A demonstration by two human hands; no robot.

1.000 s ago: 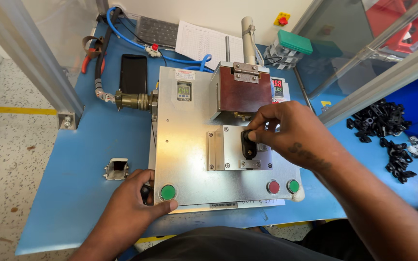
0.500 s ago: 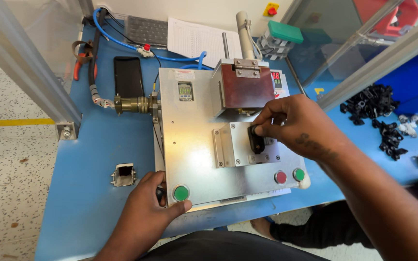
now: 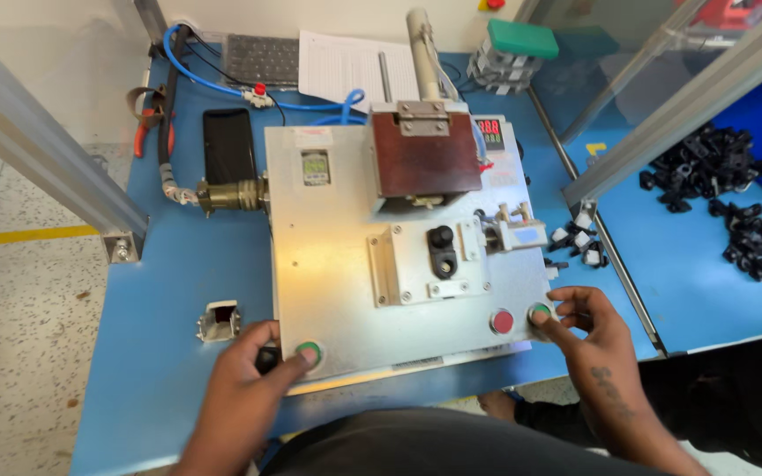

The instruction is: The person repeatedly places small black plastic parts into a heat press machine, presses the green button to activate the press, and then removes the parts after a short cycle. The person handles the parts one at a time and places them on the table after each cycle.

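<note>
A metal press fixture (image 3: 337, 264) stands on the blue table (image 3: 178, 282). A small black plastic part (image 3: 441, 249) sits in the nest at the plate's middle, under the brown press head (image 3: 425, 163). My left hand (image 3: 244, 388) rests at the plate's front left corner, its thumb on the left green button (image 3: 309, 353). My right hand (image 3: 588, 330) is at the front right corner, its fingers on the right green button (image 3: 539, 312). A red button (image 3: 502, 322) lies just left of that hand. Neither hand holds anything.
A pile of black plastic parts (image 3: 716, 189) lies on the blue surface at the right, past an aluminium rail (image 3: 663, 115). Small white pieces (image 3: 579, 242) sit beside the fixture. A black phone (image 3: 227, 145), blue hose, keyboard and paper sheet lie behind. A small metal bracket (image 3: 220, 320) sits at the left.
My right hand has let go of the black part in the nest and moved down to the right green button. My left hand stays at the left green button.
</note>
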